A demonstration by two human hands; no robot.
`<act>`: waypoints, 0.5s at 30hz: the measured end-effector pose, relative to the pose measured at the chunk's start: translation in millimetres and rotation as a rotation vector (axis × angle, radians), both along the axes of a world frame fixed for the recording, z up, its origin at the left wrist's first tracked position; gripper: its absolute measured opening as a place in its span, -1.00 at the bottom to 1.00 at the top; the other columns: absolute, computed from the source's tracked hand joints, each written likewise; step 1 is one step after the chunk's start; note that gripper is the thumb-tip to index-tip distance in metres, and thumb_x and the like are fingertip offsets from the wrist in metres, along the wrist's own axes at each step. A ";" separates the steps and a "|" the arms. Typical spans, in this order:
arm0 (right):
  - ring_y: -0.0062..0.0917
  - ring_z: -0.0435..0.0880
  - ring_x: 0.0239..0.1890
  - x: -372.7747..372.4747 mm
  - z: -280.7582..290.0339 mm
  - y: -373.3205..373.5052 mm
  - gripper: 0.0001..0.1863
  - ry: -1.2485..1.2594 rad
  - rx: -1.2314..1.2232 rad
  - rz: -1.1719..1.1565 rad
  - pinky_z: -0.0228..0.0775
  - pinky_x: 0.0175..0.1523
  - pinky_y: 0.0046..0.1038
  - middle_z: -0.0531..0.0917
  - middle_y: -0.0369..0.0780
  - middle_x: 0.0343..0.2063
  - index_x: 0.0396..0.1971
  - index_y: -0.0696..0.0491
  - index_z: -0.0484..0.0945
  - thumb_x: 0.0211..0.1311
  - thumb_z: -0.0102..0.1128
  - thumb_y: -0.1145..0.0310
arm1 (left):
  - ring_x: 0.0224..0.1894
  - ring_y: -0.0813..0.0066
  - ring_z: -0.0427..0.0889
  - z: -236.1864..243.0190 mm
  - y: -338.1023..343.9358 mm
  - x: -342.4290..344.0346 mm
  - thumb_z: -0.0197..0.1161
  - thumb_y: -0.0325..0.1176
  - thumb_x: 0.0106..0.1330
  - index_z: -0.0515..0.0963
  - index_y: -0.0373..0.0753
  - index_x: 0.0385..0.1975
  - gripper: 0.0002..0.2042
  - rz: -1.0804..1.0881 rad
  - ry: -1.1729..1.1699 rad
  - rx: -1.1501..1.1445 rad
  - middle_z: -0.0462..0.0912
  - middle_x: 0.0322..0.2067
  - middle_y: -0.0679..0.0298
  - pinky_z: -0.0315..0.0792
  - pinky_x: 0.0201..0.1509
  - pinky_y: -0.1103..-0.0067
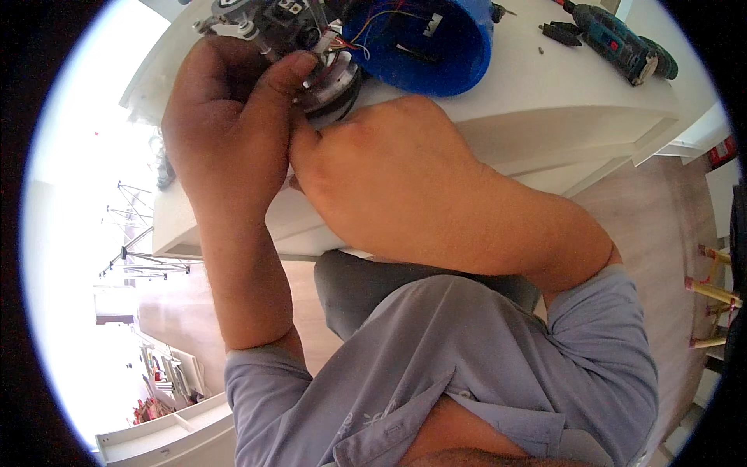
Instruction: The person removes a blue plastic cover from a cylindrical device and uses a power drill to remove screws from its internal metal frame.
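At the top of the frame, left of centre, the left hand [226, 113] is gripping a compact mechanism of black and white parts with pale posts and a round silvery base [331, 82]. Its thumb is pressing against the near side of the mechanism, while its other fingers are curling behind and out of sight. The right hand [369, 152] is resting just beside it at upper centre, its back facing the camera and its wrist bending in from the right; its fingertips are hiding beneath the hand, so whether they are pinching anything cannot be told.

Thin multicoloured wires [359, 43] are running from the mechanism toward a deep, round, glossy blue plastic shell [467, 70], which is lying with its open side showing, at upper centre-right. Both are sitting over a white table [513, 97] that is stretching across the upper part of the frame.

At upper right, a teal-and-black power driver [611, 47] is lying on its side, with a small black plastic piece [562, 33] near it. At the right edge, a yellowish wooden stool [712, 292] is standing on a pale wood-toned floor [642, 210]. The person is wearing a grey-blue short-sleeved shirt [436, 335], filling the lower centre.
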State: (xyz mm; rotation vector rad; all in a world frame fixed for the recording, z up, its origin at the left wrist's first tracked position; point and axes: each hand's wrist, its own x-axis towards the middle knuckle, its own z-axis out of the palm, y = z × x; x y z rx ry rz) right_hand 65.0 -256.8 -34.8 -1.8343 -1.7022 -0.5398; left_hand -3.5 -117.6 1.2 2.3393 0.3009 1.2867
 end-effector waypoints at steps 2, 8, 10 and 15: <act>-0.31 0.79 -0.53 1.0 -3.6 2.0 -0.80 0.007 -0.003 -0.011 0.60 -0.49 -0.21 0.75 -0.10 -0.58 -0.47 0.10 0.74 0.13 0.21 0.31 | -0.40 0.62 0.64 -1.6 -1.6 -0.2 0.55 -0.42 0.21 0.63 -0.36 -0.26 -0.77 0.041 0.039 -0.004 0.74 -0.43 0.23 0.51 -0.32 0.66; -0.31 0.77 -0.57 0.2 2.5 1.6 -0.75 -0.053 -0.086 -0.033 0.59 -0.53 -0.23 0.75 -0.09 -0.58 -0.36 0.18 0.71 0.13 0.21 0.30 | -0.42 0.63 0.63 -1.5 -2.6 -7.5 0.53 -0.42 0.19 0.65 -0.31 -0.29 -0.80 0.064 0.055 0.041 0.74 -0.45 0.25 0.52 -0.31 0.63; -0.32 0.76 -0.59 -2.2 4.1 4.3 -0.74 -0.042 -0.120 -0.025 0.57 -0.55 -0.25 0.74 -0.09 -0.59 -0.34 0.20 0.69 0.12 0.21 0.30 | -0.38 0.62 0.66 -1.5 7.5 -4.0 0.53 -0.42 0.18 0.66 -0.31 -0.30 -0.81 -0.028 0.036 -0.039 0.76 -0.41 0.25 0.53 -0.28 0.61; -0.36 0.73 -0.63 -0.9 5.2 2.7 -0.80 -0.077 -0.127 -0.080 0.51 -0.61 -0.28 0.69 -0.16 -0.64 -0.40 0.15 0.65 0.10 0.21 0.31 | -0.28 0.58 0.71 1.2 -1.8 -1.6 0.51 -0.44 0.25 0.68 -0.37 -0.21 -0.80 0.027 0.057 0.088 0.80 -0.32 0.23 0.57 -0.18 0.62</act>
